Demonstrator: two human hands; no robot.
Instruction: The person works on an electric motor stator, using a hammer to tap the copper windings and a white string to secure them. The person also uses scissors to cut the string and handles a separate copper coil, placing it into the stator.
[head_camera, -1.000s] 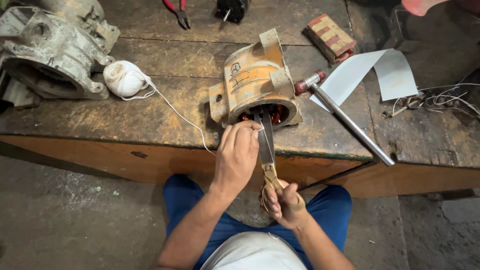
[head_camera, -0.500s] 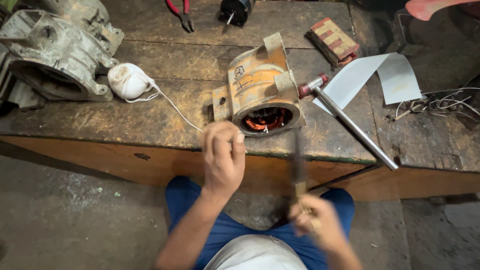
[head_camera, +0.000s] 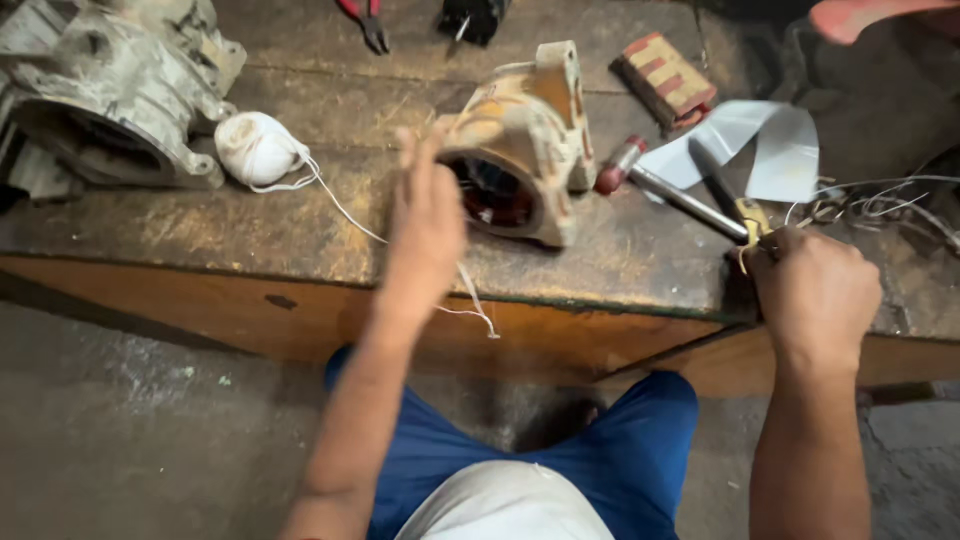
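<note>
Two grips: right hand (head_camera: 815, 295) clenched around knife (head_camera: 722, 188), left hand (head_camera: 428, 215) released beside motor stator (head_camera: 520, 140).

Look at the workbench (head_camera: 250, 235). A big grey metal housing (head_camera: 110, 95) sits at its far left corner, with a white ball of string (head_camera: 255, 148) beside it. Red-handled pliers (head_camera: 362, 18) lie at the far edge. A striped block (head_camera: 665, 82) lies further right.

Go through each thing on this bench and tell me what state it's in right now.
Left hand: raised, blurred, at the stator's opening.
Right hand: closed on the knife handle.
Knife: blade pointing away, over the bench.
Stator: on its side, opening towards the left hand.
String ball: partly unwound, strand trailing off the bench edge.
Pliers: lying untouched.
</note>
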